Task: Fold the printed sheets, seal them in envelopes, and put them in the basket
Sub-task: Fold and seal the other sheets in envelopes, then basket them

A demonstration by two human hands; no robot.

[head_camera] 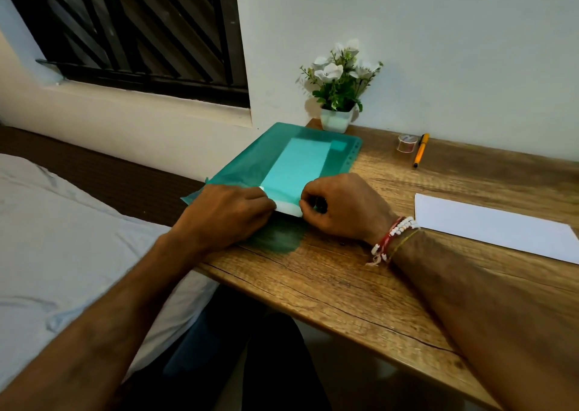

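On the table [329, 279], the left hand [225, 210] and right hand [341, 207] are each pinching a near corner of one folded sheet [288, 208] that is lying mostly inside one green folder [238, 166]. One second sheet [495, 225] is lying well apart to the right, with one tape roll [406, 143] and one pen [419, 150] beyond.
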